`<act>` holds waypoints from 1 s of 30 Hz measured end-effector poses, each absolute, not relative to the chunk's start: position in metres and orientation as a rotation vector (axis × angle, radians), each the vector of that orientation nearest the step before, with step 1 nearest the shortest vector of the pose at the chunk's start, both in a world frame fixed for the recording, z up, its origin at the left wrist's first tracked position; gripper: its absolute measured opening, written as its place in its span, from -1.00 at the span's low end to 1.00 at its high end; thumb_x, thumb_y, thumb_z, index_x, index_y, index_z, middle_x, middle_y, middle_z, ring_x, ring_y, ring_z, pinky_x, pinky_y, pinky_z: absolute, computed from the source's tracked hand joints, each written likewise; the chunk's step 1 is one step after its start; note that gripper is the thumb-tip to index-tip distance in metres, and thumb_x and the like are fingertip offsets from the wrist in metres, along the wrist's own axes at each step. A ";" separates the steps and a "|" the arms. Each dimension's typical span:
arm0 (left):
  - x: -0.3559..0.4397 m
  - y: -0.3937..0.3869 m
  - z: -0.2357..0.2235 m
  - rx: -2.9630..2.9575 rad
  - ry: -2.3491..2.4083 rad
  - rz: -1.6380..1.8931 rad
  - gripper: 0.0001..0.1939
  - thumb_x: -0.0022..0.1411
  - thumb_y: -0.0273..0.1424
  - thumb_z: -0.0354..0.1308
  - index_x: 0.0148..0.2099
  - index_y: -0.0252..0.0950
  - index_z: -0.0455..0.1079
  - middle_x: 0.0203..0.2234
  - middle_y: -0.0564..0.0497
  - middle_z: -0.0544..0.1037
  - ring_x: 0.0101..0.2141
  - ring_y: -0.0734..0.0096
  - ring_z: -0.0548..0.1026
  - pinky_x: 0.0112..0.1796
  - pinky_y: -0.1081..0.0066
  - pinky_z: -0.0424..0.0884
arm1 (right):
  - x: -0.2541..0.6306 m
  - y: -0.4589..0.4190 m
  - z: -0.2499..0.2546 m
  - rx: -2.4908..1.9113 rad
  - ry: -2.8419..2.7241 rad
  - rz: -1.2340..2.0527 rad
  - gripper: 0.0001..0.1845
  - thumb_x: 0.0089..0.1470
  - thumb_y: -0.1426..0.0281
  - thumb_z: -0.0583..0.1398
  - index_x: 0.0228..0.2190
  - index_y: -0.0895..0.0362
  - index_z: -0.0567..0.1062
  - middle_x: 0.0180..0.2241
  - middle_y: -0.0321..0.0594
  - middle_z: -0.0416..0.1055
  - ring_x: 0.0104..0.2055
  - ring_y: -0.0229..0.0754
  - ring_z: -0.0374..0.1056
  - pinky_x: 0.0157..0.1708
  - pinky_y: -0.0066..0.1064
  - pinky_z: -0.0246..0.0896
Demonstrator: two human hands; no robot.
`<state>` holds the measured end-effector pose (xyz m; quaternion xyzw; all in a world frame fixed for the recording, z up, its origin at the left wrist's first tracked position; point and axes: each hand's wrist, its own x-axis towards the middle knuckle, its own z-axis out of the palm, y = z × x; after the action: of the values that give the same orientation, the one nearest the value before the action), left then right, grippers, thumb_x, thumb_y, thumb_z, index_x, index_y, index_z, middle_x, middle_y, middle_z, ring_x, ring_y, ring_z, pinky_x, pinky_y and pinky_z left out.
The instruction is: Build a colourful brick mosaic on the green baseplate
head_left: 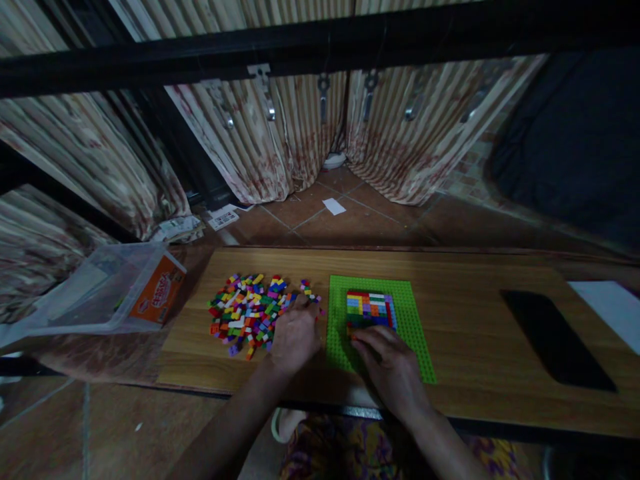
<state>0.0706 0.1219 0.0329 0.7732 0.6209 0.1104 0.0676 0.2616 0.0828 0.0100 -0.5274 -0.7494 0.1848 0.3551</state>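
My right hand [393, 363] is over the green baseplate [417, 347], thumb and fingers pinched at the near left corner of a block of colourful toy bricks [367, 305]. A small orange brick [353, 333] shows at its fingertips. The block has red, yellow, blue, white and orange bricks in rows. At the right edge of a loose pile of mixed toy bricks [245, 307] lies my left hand [296, 337], back upward. Its fingertips point down among the bricks, and what they hold, if anything, is hidden.
A clear plastic bin [110, 293] with an orange label stands left of the wooden table [465, 320]. On the table's right side lies a dark flat slab [557, 340] beside a white sheet [610, 307]. A dark metal bar [320, 50] crosses in front of striped curtains.
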 end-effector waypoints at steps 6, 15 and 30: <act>0.067 0.114 0.029 2.129 1.736 0.666 -0.77 0.15 -0.55 0.02 -0.19 -0.23 0.41 -0.24 -0.03 0.52 -0.26 0.35 0.50 -0.22 0.41 0.40 | 0.271 0.083 0.008 -1.406 -1.901 0.470 -0.85 0.18 0.37 0.13 -0.28 0.06 0.52 -0.30 -0.20 0.48 -0.25 -0.16 0.39 -0.23 -0.32 0.32; 0.059 0.107 0.016 1.664 1.661 0.981 -0.83 0.22 -0.39 0.04 -0.17 -0.24 0.43 -0.34 0.04 0.59 -0.36 0.40 0.54 -0.33 0.46 0.43 | 0.227 0.074 0.003 -1.386 -2.019 0.436 -0.84 0.17 0.41 0.12 -0.38 0.06 0.51 -0.40 -0.22 0.45 -0.30 -0.15 0.37 -0.28 -0.35 0.27; 0.054 0.079 0.017 1.323 1.574 1.177 -0.82 0.14 -0.32 0.17 -0.23 -0.27 0.49 -0.38 0.00 0.61 -0.33 0.34 0.56 -0.25 0.40 0.49 | 0.204 0.082 0.010 -1.303 -1.824 0.551 -0.76 0.20 0.45 0.07 -0.20 0.08 0.53 -0.28 -0.16 0.54 -0.24 -0.16 0.44 -0.21 -0.32 0.35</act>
<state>0.0543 0.0788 0.0171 0.5173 0.6156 0.4601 0.3765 0.2044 0.0816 0.0100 -0.5163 -0.7226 0.2181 0.4046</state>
